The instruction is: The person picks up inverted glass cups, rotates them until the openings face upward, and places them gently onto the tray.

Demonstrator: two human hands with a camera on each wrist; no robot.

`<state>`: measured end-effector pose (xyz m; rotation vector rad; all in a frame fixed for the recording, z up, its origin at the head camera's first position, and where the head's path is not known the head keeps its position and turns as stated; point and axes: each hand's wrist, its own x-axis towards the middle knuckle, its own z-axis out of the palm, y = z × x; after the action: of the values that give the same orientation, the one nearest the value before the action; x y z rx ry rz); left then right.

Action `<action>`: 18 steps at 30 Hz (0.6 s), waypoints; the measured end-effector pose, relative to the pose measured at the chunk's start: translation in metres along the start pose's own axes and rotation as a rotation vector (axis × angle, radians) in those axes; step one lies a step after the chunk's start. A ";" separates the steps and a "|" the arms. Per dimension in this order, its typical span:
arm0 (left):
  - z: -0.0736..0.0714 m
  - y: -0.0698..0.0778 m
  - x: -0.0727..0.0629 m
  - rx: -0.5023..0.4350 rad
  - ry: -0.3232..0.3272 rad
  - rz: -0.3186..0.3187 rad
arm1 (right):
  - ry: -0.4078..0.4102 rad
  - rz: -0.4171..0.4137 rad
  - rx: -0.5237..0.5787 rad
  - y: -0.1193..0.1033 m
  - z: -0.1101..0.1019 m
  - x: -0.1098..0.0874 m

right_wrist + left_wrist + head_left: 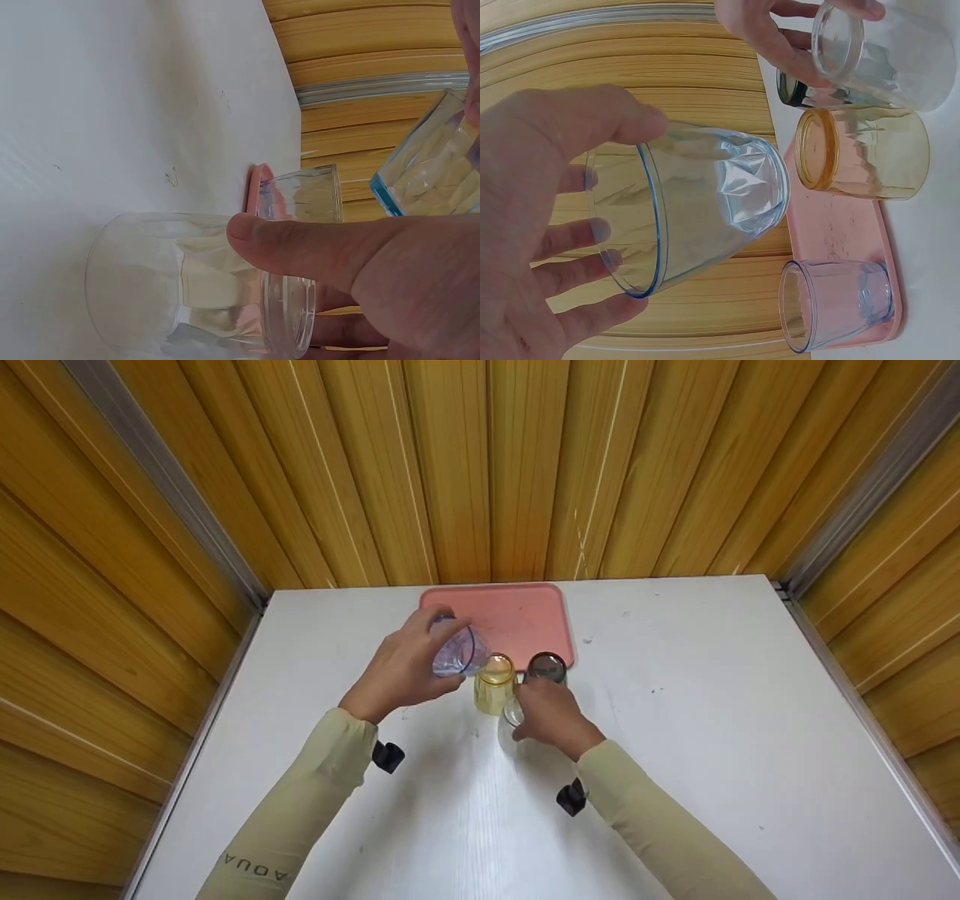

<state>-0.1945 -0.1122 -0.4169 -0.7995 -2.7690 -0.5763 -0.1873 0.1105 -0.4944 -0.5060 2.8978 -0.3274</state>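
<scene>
My left hand (405,664) grips a clear glass with a blue rim (697,202), fingers and thumb around its rim end. That glass is raised off the table, its base turned toward an upside-down yellow glass (493,694). With my right hand (553,716) I hold a colourless glass (202,285), upside down on the table, thumb along its side near the base. Just beyond that hand stands a dark glass (547,666), also upside down. The left wrist view shows another bluish glass (836,304) upright on the pink tray (517,619); my left hand hides it in the head view.
The tray lies at the far edge of the white table (675,735), close to the wood-patterned wall (525,472). More panelled walls rise at the left and right sides. The yellow and dark glasses stand at the tray's near edge.
</scene>
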 end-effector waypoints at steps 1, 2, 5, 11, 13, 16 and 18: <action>0.000 0.000 0.001 0.000 0.001 -0.003 | -0.001 -0.001 0.000 0.000 0.000 0.000; 0.000 0.000 0.001 0.001 0.001 -0.008 | -0.004 0.001 -0.002 0.000 -0.001 0.000; 0.000 0.001 0.003 0.009 0.006 -0.026 | -0.010 0.002 -0.001 -0.001 -0.001 -0.001; -0.001 0.001 0.007 0.027 0.028 -0.055 | -0.014 0.011 0.015 -0.002 -0.002 -0.001; -0.002 0.001 0.009 0.018 0.029 -0.060 | -0.010 0.010 0.018 -0.002 -0.002 -0.001; -0.003 0.000 0.011 0.015 0.024 -0.058 | -0.003 0.001 0.002 -0.002 -0.002 0.000; -0.003 0.000 0.012 0.013 0.018 -0.059 | -0.001 -0.002 -0.010 -0.002 -0.002 0.000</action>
<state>-0.2043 -0.1084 -0.4105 -0.7089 -2.7848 -0.5727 -0.1869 0.1092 -0.4923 -0.5103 2.9001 -0.3125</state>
